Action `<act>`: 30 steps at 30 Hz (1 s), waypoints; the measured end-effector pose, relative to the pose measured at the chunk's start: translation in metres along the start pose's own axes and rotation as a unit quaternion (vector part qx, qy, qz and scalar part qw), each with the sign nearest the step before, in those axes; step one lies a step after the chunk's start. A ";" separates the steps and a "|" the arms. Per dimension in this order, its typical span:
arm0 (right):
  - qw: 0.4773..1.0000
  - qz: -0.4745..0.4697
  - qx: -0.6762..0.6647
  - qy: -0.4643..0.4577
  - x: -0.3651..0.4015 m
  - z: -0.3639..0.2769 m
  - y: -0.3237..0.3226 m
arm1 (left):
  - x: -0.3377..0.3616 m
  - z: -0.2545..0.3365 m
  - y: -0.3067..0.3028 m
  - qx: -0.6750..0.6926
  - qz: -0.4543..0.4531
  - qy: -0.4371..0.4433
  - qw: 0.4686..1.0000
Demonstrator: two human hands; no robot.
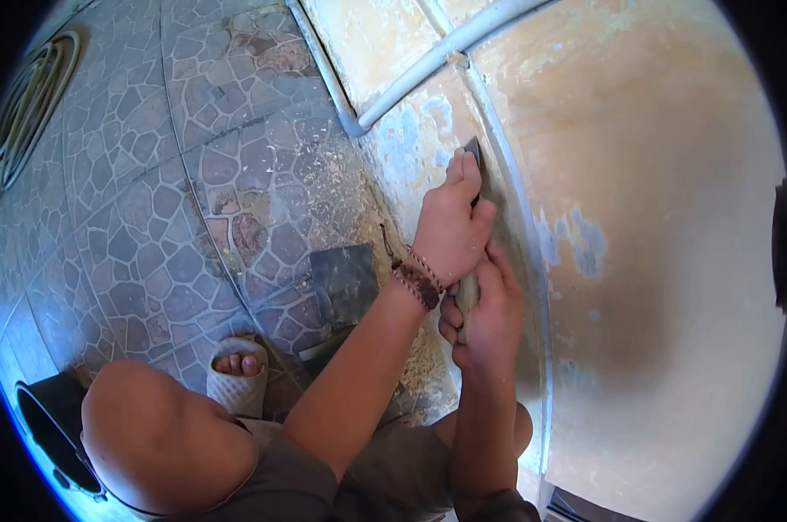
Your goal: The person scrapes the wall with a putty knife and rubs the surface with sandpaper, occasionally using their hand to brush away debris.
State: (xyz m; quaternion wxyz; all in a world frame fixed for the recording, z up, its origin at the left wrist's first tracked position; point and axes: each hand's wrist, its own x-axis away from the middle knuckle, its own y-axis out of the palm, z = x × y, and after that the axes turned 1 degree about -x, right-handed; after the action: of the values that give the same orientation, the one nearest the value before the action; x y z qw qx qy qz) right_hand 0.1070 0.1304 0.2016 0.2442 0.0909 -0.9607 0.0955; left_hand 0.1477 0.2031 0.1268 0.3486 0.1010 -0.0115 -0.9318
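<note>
A scraper (pixel 473 150) with a dark metal blade and a pale handle (pixel 468 300) is pressed against the lower wall (pixel 420 139), where paint is patchy. My left hand (pixel 453 209), with a braided bracelet (pixel 419 278) at its wrist, is closed round the front of the scraper, fingers along the blade. Behind it, my right hand (pixel 493 309) wraps the handle. Part of the tool is hidden under my fingers. The blade's tip lies close to a raised ridge (pixel 508 165) in the wall.
Pale flakes (pixel 328 196) litter the stone-patterned floor (pixel 133 252) along the wall. A dark square sheet (pixel 345 283) lies near my sandalled foot (pixel 240 370). A black bucket (pixel 59 431) stands at lower left, a coiled hose (pixel 35 104) at upper left. A pipe (pixel 446 50) crosses the wall.
</note>
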 end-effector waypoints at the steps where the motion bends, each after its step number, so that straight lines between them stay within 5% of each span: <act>1: 1.000 -0.004 0.005 -0.008 0.004 0.002 0.001 | 0.004 0.004 -0.006 0.049 -0.022 -0.046 0.998; 5: 0.994 -0.032 0.062 -0.082 0.022 0.034 -0.015 | 0.023 0.012 -0.027 0.161 -0.011 -0.130 0.978; 8: 0.979 -0.013 0.132 -0.157 0.015 0.059 -0.017 | 0.030 -0.005 -0.050 0.313 0.012 -0.248 0.917; 11: 0.991 -0.031 0.114 -0.069 0.007 0.074 -0.012 | 0.030 -0.022 -0.062 0.453 -0.006 -0.354 0.818; 16: 0.991 -0.027 0.112 -0.067 -0.003 0.078 -0.015 | 0.038 -0.038 -0.028 0.464 -0.058 -0.366 0.804; 23: 0.944 0.070 0.085 -0.311 -0.059 0.103 -0.012 | 0.021 -0.033 -0.001 0.457 -0.115 -0.391 0.791; 30: 0.941 0.174 0.125 -0.263 -0.063 0.090 0.014 | 0.008 -0.038 -0.001 0.414 -0.129 -0.358 0.827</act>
State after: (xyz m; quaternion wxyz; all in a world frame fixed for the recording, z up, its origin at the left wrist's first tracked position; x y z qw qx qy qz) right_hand 0.1178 0.1315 0.0910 -0.0513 -0.0255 -0.9718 0.2289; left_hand 0.1484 0.2009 0.0880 0.1218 -0.1045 -0.5073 -0.8467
